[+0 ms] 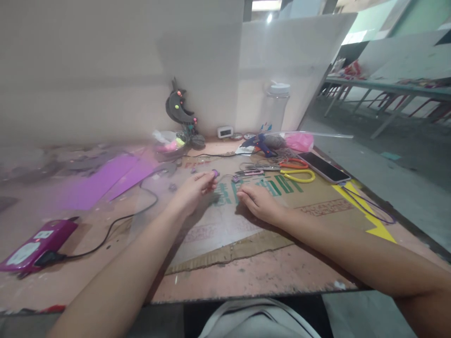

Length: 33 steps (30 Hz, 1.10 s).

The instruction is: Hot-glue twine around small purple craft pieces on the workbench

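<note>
My left hand (pixel 197 188) is closed in a pinch over the cardboard sheet (pixel 268 239), with a small purple piece (pixel 215 173) at its fingertips. To its right my right hand (pixel 259 199) is curled closed, and what its fingers hold is hidden. Just beyond the right fingertips is another small purple piece (pixel 236 179); whether the hand touches it I cannot tell. A thin strand seems to run between the two pieces. Behind them lie scissors with yellow handles (pixel 299 175), orange-handled pliers (pixel 293 163) and a pink-handled tool (pixel 253 172).
A dark crescent-shaped ornament (pixel 178 109) stands at the back beside a small white clock (pixel 225 132). A blue glue gun (pixel 262 144), a clear bottle (pixel 276 108) and a phone (pixel 324 167) are rightward. Purple sheets (pixel 105 180) and a magenta power strip (pixel 42 244) with a black cord lie left.
</note>
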Tool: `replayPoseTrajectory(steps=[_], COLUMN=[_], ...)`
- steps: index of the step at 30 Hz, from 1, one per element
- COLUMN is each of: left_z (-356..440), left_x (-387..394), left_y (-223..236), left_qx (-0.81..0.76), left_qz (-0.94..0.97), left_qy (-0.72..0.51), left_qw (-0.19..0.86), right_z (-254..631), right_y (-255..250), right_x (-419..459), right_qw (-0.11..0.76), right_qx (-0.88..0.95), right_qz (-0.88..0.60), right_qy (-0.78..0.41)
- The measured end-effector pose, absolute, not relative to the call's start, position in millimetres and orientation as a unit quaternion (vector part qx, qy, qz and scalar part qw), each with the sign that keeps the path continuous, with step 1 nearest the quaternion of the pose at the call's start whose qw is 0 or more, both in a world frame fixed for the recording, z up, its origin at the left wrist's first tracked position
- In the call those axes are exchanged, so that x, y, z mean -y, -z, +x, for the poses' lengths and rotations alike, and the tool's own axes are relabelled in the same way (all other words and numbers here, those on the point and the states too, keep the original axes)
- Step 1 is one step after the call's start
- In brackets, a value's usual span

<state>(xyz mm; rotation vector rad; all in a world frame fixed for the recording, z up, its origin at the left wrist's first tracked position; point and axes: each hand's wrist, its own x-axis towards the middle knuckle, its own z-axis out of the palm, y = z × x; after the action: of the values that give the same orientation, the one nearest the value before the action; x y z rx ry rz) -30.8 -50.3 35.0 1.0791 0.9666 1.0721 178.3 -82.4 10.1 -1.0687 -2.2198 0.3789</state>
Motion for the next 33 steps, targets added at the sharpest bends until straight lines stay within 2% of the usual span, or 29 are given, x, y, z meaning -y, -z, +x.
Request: replayPoseTrajectory(steps=[4, 6, 8, 11, 14, 20, 33], left_z=[-37, -39, -40, -42, -42, -42, -36], left_x=[44, 43, 42, 41, 41, 42, 45], left_y=[-35, -35, -36, -39, -41, -38, -34], left_qx=[-0.435, -0.44, -0.438, -0.439, -0.444, -0.43, -0.437], left_qz=[0.469, 0.472, 0.476, 0.473, 0.463, 0.479, 0.5], left_qy=[-0.482, -0.486, -0.489, -0.496, -0.502, -0.496, -0.474], left_qw=[0.598, 0.589, 0.585, 0.581, 0.58, 0.583, 0.578], right_z=[178, 179, 183, 197, 218, 244, 240], right_y=[-35, -55, -71, -73, -50, -18, -42], right_x=[98, 107, 113, 116, 114, 117, 126], right_qw=[0.272, 0.226, 0.171, 0.153, 0.117, 0.041, -0.025], right_qx=[0.853, 0.858, 0.88, 0.902, 0.915, 0.917, 0.914], right_qz=[-0.384, -0.345, -0.293, -0.33, -0.354, -0.384, -0.405], right_qy=[-0.225, -0.305, -0.332, -0.233, -0.156, -0.096, -0.003])
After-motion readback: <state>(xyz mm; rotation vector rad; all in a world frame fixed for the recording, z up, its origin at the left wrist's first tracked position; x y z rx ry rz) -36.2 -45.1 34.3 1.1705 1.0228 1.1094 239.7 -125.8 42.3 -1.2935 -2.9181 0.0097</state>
